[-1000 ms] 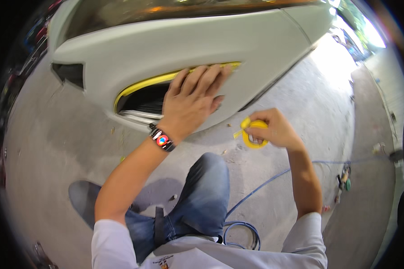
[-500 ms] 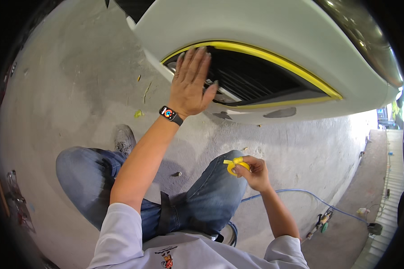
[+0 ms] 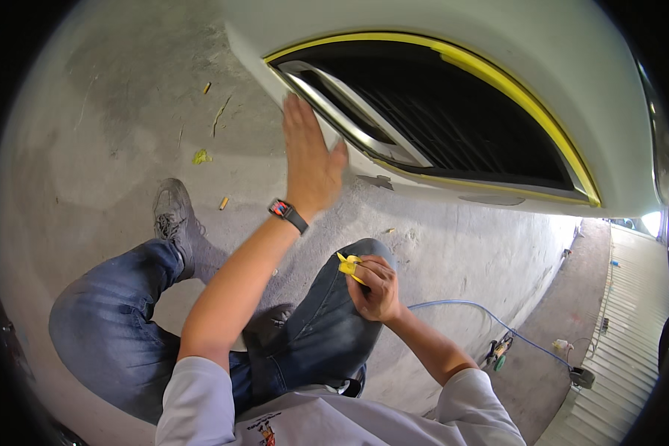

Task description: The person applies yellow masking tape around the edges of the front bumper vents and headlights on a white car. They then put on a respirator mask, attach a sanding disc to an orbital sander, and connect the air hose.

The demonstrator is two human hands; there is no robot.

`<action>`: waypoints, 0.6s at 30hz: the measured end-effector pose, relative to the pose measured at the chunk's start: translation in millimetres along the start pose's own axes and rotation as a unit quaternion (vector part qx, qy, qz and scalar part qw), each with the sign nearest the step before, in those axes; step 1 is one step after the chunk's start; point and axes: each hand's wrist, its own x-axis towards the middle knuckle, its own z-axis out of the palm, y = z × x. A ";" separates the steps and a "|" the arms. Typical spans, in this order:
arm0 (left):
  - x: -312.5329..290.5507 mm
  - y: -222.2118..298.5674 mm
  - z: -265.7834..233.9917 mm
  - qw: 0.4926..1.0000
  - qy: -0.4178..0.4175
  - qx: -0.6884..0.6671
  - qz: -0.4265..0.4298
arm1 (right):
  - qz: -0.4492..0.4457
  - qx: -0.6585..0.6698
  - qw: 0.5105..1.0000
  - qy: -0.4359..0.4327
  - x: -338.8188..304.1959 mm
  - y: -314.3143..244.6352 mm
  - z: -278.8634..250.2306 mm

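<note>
A light-coloured car bumper [image 3: 513, 22] fills the upper right, with a black grille [image 3: 468, 130] set into it. Yellow masking tape [image 3: 524, 93] runs along the grille's curved upper edge, and a thinner yellow line follows its lower edge. Across the grille's left part slants a silver trim piece [image 3: 405, 154]. Flat and with fingers stretched out, my left hand [image 3: 312, 167] lies at the bumper's edge just below the grille's left end; whether it touches is unclear. My right hand [image 3: 376, 290], over my knee, is closed round a roll of yellow masking tape [image 3: 348, 266].
Tape scraps [image 3: 201, 156] and cigarette-butt-like bits [image 3: 224, 203] lie on the concrete floor [image 3: 111, 186]. A blue hose [image 3: 468, 303] runs to the right, past a small tool with a green disc [image 3: 501, 355]. Pale corrugated panelling [image 3: 624, 312] borders the right side.
My left hand has slid off the grille's upper left down to its lower left edge. My right hand, still with the tape roll, has shifted left and turned. The whole view has shifted.
</note>
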 end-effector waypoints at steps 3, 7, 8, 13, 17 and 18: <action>-32.4 37.8 13.7 0.998 -0.064 -0.008 -0.010 | -0.002 0.012 1.000 -0.008 2.1 1.3 0.8; -62.0 84.6 22.5 0.990 -0.130 -0.049 0.011 | -0.022 0.012 1.000 0.015 6.3 -0.5 -2.1; -62.2 86.5 19.0 0.988 -0.151 -0.044 -0.002 | -0.022 0.025 0.999 0.004 8.0 -1.1 -4.2; -48.1 76.8 -40.5 0.939 -0.336 0.059 0.042 | -0.067 0.005 0.996 -0.051 15.6 -3.2 -10.6; -36.8 101.9 -131.2 0.815 -0.542 0.155 0.133 | -0.038 0.017 0.999 -0.018 18.4 -1.3 -4.8; -33.1 115.7 -154.3 0.774 -0.591 0.163 0.155 | -0.022 -0.006 0.999 -0.022 18.9 -1.5 -2.6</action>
